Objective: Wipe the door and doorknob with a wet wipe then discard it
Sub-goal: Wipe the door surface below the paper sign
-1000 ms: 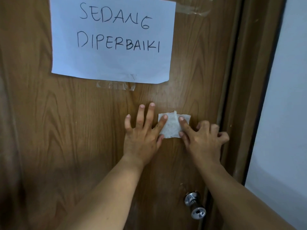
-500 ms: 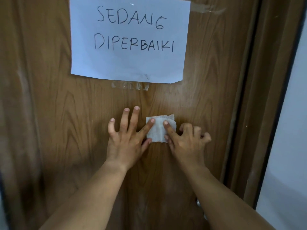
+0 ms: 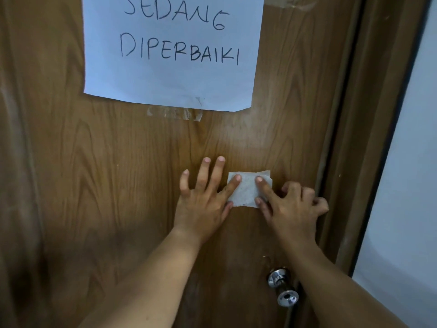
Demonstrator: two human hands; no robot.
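While both my hands press flat on the door, the wet wipe sits pinned against the wood between them.

On the left, my left hand lies spread wide, its index fingertip and thumb on the wipe's left edge. Above hangs a paper sign reading "SEDANG DIPERBAIKI", with a scrap of tape just below it. My right hand has its index finger and thumb on the wipe's right side, the other fingers curled near the door's edge; neither grip closes around anything. The doorknob shows low down, beside my right forearm, the door frame further right.
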